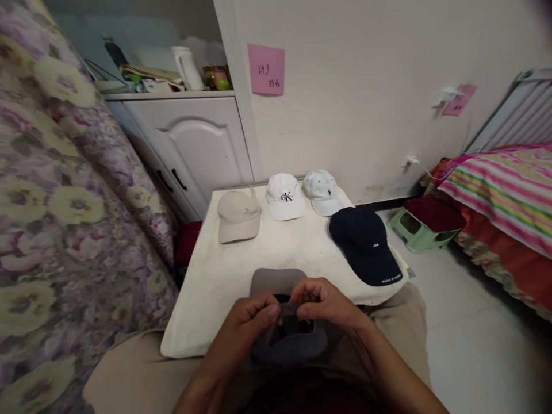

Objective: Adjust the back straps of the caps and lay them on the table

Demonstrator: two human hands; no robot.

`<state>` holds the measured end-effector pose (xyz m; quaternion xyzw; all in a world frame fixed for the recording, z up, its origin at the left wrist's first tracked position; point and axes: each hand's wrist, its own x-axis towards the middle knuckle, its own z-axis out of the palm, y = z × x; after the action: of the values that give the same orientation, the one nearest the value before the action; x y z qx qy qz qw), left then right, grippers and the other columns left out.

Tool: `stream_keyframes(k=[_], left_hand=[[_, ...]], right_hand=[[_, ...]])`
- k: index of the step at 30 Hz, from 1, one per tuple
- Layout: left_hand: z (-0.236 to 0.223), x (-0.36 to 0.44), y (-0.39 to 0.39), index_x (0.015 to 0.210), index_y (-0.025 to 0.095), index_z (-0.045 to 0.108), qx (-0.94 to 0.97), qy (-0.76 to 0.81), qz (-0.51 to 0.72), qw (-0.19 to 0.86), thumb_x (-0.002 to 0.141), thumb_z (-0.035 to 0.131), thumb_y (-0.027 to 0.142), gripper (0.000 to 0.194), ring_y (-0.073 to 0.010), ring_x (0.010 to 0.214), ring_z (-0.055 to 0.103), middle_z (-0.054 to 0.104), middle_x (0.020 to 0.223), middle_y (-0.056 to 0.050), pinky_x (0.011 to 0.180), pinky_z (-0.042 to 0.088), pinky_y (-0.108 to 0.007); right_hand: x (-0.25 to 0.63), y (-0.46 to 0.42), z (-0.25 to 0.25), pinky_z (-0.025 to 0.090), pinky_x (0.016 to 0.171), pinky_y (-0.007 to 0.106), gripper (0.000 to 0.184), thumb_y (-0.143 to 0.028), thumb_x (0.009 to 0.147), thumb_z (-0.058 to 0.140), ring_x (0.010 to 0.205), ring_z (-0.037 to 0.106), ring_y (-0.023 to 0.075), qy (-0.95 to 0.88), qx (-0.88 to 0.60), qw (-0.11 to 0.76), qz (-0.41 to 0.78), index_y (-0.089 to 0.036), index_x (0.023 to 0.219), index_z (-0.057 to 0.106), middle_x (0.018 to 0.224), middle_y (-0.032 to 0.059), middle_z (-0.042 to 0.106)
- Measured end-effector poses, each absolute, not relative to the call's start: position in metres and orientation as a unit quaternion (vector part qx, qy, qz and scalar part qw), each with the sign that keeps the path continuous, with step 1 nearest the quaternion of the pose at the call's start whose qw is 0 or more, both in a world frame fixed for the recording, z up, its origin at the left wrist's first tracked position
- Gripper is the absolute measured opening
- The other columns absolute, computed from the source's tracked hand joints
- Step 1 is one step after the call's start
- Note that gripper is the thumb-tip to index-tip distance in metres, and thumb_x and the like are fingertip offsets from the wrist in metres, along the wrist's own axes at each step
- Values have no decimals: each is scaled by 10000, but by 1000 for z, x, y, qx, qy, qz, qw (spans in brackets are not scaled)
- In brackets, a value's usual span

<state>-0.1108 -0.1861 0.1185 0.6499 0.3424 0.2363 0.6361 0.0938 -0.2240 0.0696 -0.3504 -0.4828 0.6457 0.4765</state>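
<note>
A grey baseball cap lies at the table's front edge, its brim pointing away from me and its back opening towards me. My left hand pinches the cap's strap from the left. From the right, my right hand grips the same strap between thumb and fingers. The strap's fastening is too dark and small to make out. Farther back stand a beige cap, a white cap with black letters and a pale cap. A navy cap rests at the right edge.
The caps are on a cream-covered table against the wall. A floral curtain hangs at the left beside a white cabinet. On the right are a green stool and a bed with a striped cover.
</note>
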Motion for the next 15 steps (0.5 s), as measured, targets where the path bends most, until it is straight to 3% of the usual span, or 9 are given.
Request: stream_keyframes(k=[5, 9, 12, 15], left_hand=[[136, -120, -183, 618, 185, 560, 491, 324, 302, 751, 713, 707, 601, 452, -64, 345, 250, 398, 375, 61, 371, 177, -201], [140, -120, -179, 682, 187, 581, 408, 226, 347, 813, 753, 735, 488, 346, -50, 300, 229, 350, 355, 88, 320, 222, -171], [132, -118, -170, 846, 151, 667, 333, 136, 377, 853, 784, 742, 323, 198, -57, 343, 421, 526, 466, 55, 363, 378, -148], [111, -116, -154, 990, 142, 709, 259, 167, 404, 861, 794, 719, 193, 202, -105, 541, 639, 710, 699, -3, 523, 526, -163]], right_hand=[[117, -230, 78, 285, 505, 195, 321, -415, 694, 812, 554, 391, 75, -538, -292, 402, 681, -159, 703, 618, 628, -49, 505], [120, -233, 78, 295, 460, 181, 362, -399, 629, 854, 480, 378, 64, -424, -202, 478, 743, -161, 672, 584, 565, -60, 492], [111, -227, 77, 397, 476, 179, 329, -334, 609, 868, 485, 480, 75, -320, -153, 547, 758, -155, 723, 617, 603, -35, 584], [106, -212, 70, 515, 608, 205, 240, -244, 676, 815, 618, 618, 117, -241, -168, 608, 737, -156, 852, 678, 753, 9, 697]])
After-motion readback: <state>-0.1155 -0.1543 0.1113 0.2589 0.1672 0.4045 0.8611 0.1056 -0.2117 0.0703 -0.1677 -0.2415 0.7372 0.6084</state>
